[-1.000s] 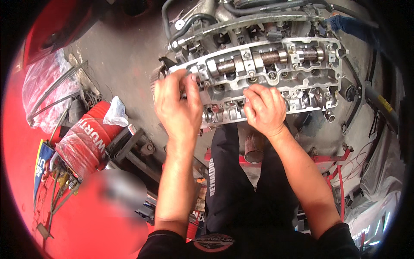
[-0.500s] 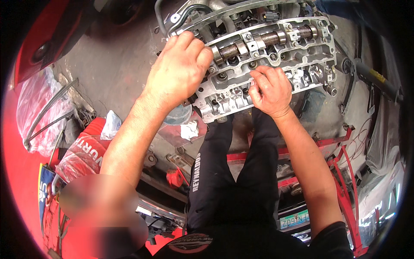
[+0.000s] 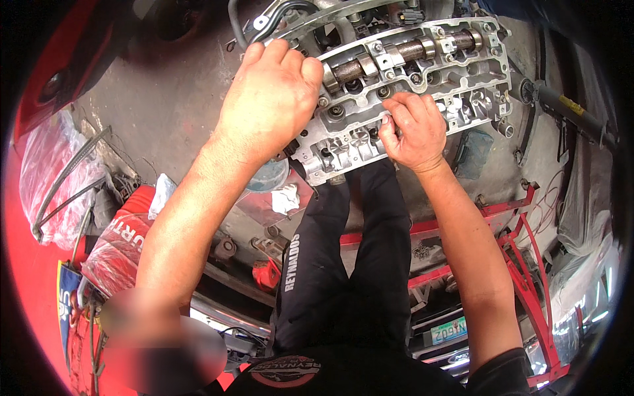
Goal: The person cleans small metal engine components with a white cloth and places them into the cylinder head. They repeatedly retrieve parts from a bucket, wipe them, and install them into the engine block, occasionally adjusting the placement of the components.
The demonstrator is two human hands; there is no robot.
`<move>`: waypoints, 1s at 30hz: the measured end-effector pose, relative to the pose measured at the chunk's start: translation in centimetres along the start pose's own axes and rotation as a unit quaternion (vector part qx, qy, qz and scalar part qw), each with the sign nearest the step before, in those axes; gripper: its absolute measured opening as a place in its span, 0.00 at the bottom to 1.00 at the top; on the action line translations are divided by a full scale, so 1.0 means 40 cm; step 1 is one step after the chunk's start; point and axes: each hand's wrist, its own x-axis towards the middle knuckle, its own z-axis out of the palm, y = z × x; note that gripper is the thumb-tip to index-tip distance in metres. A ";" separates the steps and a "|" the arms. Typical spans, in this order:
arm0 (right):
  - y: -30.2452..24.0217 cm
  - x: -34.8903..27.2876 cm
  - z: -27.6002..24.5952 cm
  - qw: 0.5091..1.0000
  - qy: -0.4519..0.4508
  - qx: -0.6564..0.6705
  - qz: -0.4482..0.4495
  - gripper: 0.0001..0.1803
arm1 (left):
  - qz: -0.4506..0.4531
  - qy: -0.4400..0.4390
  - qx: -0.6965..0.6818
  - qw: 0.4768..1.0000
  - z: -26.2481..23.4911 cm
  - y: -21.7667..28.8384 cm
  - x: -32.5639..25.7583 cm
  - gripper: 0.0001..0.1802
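Observation:
A silver cylinder head (image 3: 370,113) with a dark camshaft (image 3: 347,71) in its far row lies in front of me. My left hand (image 3: 271,99) is closed in a fist at the camshaft's left end. Its fingertips face away, so whatever they grip is hidden. Over the near row of the head, my right hand (image 3: 417,131) is closed, with the thumb near the curled fingertips. Anything between those fingers is too small or covered to make out. Round bolt recesses (image 3: 336,111) show between the two hands.
Hoses (image 3: 281,20) and engine parts lie beyond the head. A grey strut (image 3: 574,109) stands at right, above a red metal frame (image 3: 528,284). Below the head's left end are a clear tub (image 3: 269,175) and white crumpled paper (image 3: 285,198). Plastic-wrapped red parts (image 3: 115,254) lie at left.
The whole view has shifted slightly, with the cylinder head a little higher and further left in the picture. Both hands stay closed at nearly the same spots on it.

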 end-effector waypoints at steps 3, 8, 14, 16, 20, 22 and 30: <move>-0.001 0.002 0.001 1.000 -0.005 -0.001 0.001 0.13 | 0.005 -0.023 0.001 1.000 -0.010 0.004 -0.012 0.10; 0.005 -0.004 0.003 1.000 -0.018 -0.003 0.002 0.14 | -0.095 0.067 -0.028 0.993 0.006 0.088 -0.064 0.30; -0.001 -0.011 0.000 1.000 -0.027 -0.007 0.001 0.16 | -0.124 0.104 -0.216 0.963 0.127 0.383 -0.253 0.30; -0.006 -0.004 0.003 1.000 -0.018 0.002 0.005 0.16 | -0.063 0.122 -0.197 0.971 0.173 0.370 -0.227 0.31; -0.024 0.010 -0.016 0.997 -0.029 0.049 0.057 0.17 | -0.012 0.122 -0.153 0.981 0.232 0.314 -0.174 0.30; -0.066 0.016 -0.028 0.992 -0.031 0.042 0.115 0.18 | 0.006 0.110 -0.141 0.984 0.256 0.310 -0.174 0.27; -0.262 0.167 0.009 0.972 -0.160 -0.108 0.130 0.17 | 0.010 0.084 -0.145 0.986 0.303 0.323 -0.188 0.18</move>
